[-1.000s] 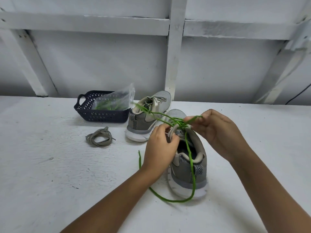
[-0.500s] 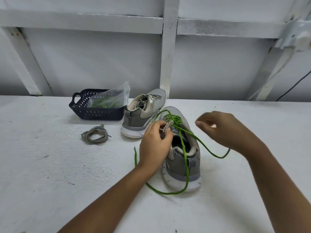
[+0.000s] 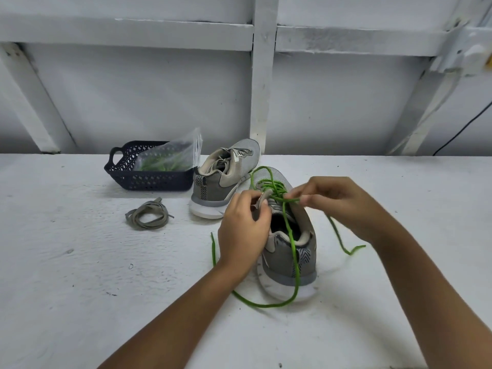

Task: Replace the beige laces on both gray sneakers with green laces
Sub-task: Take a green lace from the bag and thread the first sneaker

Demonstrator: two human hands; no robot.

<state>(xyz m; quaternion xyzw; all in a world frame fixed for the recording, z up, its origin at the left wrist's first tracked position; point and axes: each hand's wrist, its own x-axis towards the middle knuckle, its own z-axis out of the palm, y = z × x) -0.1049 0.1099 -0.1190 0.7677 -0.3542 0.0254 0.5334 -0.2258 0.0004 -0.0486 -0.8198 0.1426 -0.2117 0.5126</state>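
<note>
**Lace end sits at the right fingertips, over the sneaker's throat**

The thin green lace (image 3: 290,235) is threaded through the front eyelets of the near gray mesh sneaker (image 3: 287,259). The sneaker lies heel toward the person, its long axis running away from them. One strand trails over the heel onto the white tabletop (image 3: 80,262). The other is pinched in the right hand's (image 3: 343,203) fingers (image 3: 304,199), just right of the upper eyelets. The left hand (image 3: 243,235), on the sneaker's left, pinches what I take for the beige tongue. Beyond the sneaker stands its gray twin (image 3: 213,187), and left of it lie a coiled beige lace (image 3: 149,215) and a dark basket (image 3: 149,181).
</note>
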